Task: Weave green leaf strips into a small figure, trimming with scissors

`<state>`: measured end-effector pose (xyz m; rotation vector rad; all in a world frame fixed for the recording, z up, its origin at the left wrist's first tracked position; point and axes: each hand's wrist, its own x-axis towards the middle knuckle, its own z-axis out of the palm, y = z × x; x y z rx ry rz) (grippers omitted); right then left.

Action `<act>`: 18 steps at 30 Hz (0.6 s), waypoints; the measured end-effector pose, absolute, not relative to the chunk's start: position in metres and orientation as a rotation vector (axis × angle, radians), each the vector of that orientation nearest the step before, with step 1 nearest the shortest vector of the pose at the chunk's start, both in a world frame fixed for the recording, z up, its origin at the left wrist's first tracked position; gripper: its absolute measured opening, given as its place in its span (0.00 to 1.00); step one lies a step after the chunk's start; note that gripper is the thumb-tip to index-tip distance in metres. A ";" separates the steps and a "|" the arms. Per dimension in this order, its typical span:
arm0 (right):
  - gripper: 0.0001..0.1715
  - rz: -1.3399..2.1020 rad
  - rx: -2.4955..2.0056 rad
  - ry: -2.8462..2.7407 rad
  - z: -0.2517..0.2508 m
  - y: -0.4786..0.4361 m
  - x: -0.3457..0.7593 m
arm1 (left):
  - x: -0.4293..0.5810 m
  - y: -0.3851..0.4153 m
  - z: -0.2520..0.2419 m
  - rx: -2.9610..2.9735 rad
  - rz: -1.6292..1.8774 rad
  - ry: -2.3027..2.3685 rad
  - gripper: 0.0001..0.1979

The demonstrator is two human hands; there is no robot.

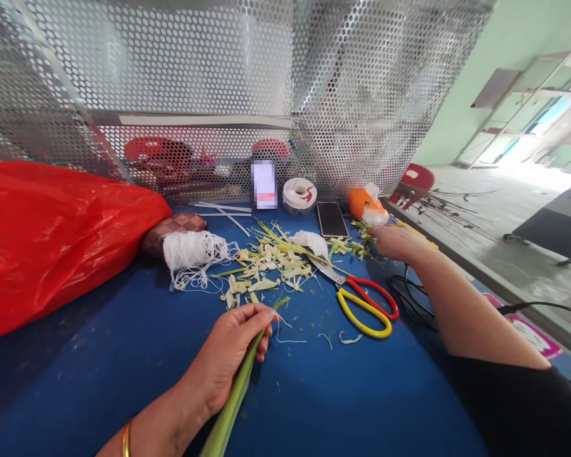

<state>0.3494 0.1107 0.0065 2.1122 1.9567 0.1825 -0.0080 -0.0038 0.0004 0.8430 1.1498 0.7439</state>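
Note:
My left hand (242,339) is closed round a long, folded green leaf (235,403), which runs down toward the lower edge of the view. A white thread (285,322) trails from its fingertips. At the back right, my right hand (391,243) reaches in among small green sprigs (361,238); its fingers are bent together, and what lies between them is hidden. Between the hands rest scissors (361,301) with one red and one yellow handle loop, blades toward the trimmings. Pale yellow-green plant trimmings (271,260) are strewn ahead of my left hand.
A red plastic bag (61,235) covers the left side, with a white thread roll (190,251) beside it. Toward the back are a lit phone (264,184), a ribbon roll (299,193), a dark phone (332,219) and an orange tissue pack (367,204). Perforated metal (195,63) stands behind.

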 end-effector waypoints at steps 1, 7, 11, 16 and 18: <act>0.26 0.175 2.102 1.968 0.006 0.111 0.350 | -0.008 -0.004 0.001 0.842 0.742 1.152 0.12; 0.19 0.131 2.114 2.011 0.014 0.111 0.356 | -0.008 -0.003 0.001 0.840 0.742 1.153 0.12; 0.22 0.275 2.225 1.953 0.019 0.110 0.353 | -0.008 -0.003 0.000 0.836 0.741 1.162 0.12; 0.30 0.380 2.173 1.969 0.015 0.108 0.345 | -0.008 -0.003 -0.001 0.835 0.743 1.146 0.12; 0.30 0.366 2.132 1.981 0.012 0.107 0.343 | -0.008 -0.003 -0.001 0.835 0.747 1.149 0.13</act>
